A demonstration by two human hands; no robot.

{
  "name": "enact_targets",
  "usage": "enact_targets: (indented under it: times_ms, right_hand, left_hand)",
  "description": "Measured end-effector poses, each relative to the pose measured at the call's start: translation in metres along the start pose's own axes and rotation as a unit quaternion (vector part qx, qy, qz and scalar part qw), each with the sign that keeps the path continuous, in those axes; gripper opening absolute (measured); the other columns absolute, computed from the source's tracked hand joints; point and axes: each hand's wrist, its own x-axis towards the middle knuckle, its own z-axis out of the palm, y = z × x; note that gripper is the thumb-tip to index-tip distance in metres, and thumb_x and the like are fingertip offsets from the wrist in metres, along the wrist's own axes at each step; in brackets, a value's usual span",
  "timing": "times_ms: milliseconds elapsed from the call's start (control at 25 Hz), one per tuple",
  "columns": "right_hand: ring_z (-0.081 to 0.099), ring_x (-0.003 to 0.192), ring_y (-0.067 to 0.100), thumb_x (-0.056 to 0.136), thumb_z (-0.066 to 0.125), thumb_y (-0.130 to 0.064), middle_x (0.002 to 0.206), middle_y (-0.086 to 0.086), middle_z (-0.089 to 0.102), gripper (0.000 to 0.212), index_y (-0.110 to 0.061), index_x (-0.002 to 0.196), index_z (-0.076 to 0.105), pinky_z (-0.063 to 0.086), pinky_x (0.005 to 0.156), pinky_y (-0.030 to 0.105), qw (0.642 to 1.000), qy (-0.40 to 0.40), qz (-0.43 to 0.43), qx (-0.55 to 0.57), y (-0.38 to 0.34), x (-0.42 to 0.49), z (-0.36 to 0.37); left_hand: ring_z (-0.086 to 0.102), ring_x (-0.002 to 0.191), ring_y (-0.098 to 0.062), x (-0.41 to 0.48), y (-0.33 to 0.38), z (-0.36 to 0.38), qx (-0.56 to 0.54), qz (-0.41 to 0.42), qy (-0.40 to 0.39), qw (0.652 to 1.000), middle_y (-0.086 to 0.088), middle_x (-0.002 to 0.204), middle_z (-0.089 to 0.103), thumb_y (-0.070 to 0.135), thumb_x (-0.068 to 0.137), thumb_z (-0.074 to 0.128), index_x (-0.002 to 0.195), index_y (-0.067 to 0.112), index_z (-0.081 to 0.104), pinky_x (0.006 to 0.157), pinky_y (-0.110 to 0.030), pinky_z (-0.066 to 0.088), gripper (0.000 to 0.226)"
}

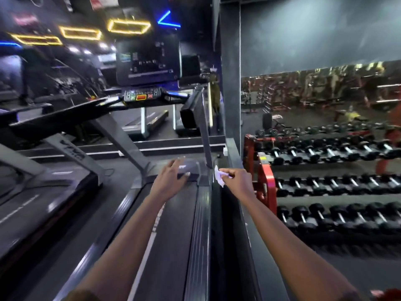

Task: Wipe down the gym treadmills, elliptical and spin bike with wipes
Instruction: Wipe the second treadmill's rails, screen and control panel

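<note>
I stand on a black treadmill (171, 224) whose console screen (148, 61) and button panel (143, 95) rise ahead. My right hand (238, 181) pinches a small crumpled white wipe (219, 177) beside the treadmill's right upright (206, 135). Over the front of the belt, near the motor cover (191, 168), my left hand (171, 179) reaches forward with its fingers spread and nothing in it. A second treadmill (43, 192) stands to the left.
A red rack (263, 183) with several rows of black dumbbells (338, 185) runs along the right. A dark pillar (231, 83) stands just past the right upright. Mirrors at the back reflect gym machines and yellow ceiling lights (128, 26).
</note>
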Motion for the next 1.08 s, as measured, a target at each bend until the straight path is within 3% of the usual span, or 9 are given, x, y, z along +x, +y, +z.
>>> enact_targets:
  times_ms: [160,240,400,640,760,880,960,1080]
  right_hand:
    - [0.065,0.087,0.009,0.084,0.061,-0.011,0.098,0.003,0.073,0.024,-0.016,0.105,0.072,0.038,0.06,0.006,0.996,0.011,-0.037,0.082,0.006,0.099,0.023]
    - [0.062,0.079,0.005,0.082,0.062,-0.011,0.095,0.0,0.073,0.025,-0.02,0.102,0.073,0.036,0.057,0.004,0.993,0.028,-0.052,0.104,0.009,0.148,0.033]
    - [0.062,0.076,0.003,0.081,0.064,-0.011,0.093,-0.001,0.074,0.025,-0.02,0.102,0.073,0.037,0.059,0.004,0.983,0.092,-0.091,0.129,0.007,0.225,0.044]
    - [0.065,0.079,0.008,0.081,0.065,-0.005,0.094,0.001,0.073,0.022,-0.01,0.1,0.073,0.045,0.073,0.011,0.955,0.163,-0.169,0.18,-0.002,0.292,0.087]
    - [0.063,0.095,0.008,0.08,0.059,0.001,0.105,0.003,0.07,0.029,-0.006,0.106,0.07,0.044,0.087,0.01,0.925,0.159,-0.295,0.177,-0.013,0.298,0.109]
    - [0.055,0.113,0.012,0.086,0.05,-0.001,0.12,0.007,0.064,0.035,-0.003,0.118,0.063,0.039,0.102,0.018,0.888,0.123,-0.417,0.152,-0.014,0.31,0.125]
    - [0.055,0.116,0.014,0.09,0.046,-0.008,0.123,0.008,0.062,0.034,-0.002,0.12,0.061,0.039,0.104,0.023,0.876,0.105,-0.442,0.159,-0.008,0.329,0.13]
    - [0.057,0.116,0.015,0.089,0.045,-0.012,0.122,0.007,0.063,0.036,-0.004,0.12,0.063,0.041,0.103,0.028,0.888,0.078,-0.425,0.161,-0.002,0.364,0.135]
  left_hand:
    - [0.037,0.135,-0.022,0.085,-0.012,0.011,0.005,0.025,0.045,0.999,-0.003,0.15,0.034,0.026,0.092,0.06,0.147,0.018,0.033,0.111,-0.03,0.025,0.062]
    - [0.041,0.132,-0.023,0.122,-0.02,0.017,0.01,0.025,0.068,0.997,-0.001,0.15,0.033,0.028,0.09,0.063,0.147,0.019,0.032,0.111,-0.03,0.028,0.066]
    - [0.029,0.141,-0.021,0.182,-0.027,0.021,0.018,0.038,0.118,0.992,-0.006,0.153,0.028,0.027,0.083,0.073,0.148,0.017,0.029,0.114,-0.03,0.023,0.079]
    - [0.031,0.139,-0.029,0.264,-0.038,0.033,0.086,0.086,0.145,0.982,-0.012,0.152,0.029,0.051,0.071,0.069,0.149,0.013,0.026,0.114,-0.043,0.029,0.097]
    - [0.035,0.137,-0.029,0.276,-0.05,0.039,0.071,0.09,0.147,0.982,-0.014,0.15,0.032,0.058,0.07,0.06,0.148,0.007,0.026,0.112,-0.036,0.032,0.1]
    - [0.039,0.136,-0.028,0.278,-0.058,0.044,0.06,0.109,0.168,0.978,-0.014,0.147,0.037,0.053,0.074,0.057,0.145,0.001,0.031,0.109,-0.036,0.033,0.092]
    - [0.038,0.136,-0.023,0.279,-0.06,0.043,0.062,0.111,0.168,0.978,-0.009,0.148,0.037,0.055,0.074,0.059,0.145,0.005,0.033,0.11,-0.036,0.035,0.091]
    - [0.036,0.137,-0.015,0.276,-0.058,0.036,0.071,0.1,0.154,0.98,0.004,0.149,0.034,0.063,0.073,0.056,0.147,0.014,0.032,0.11,-0.031,0.032,0.091]
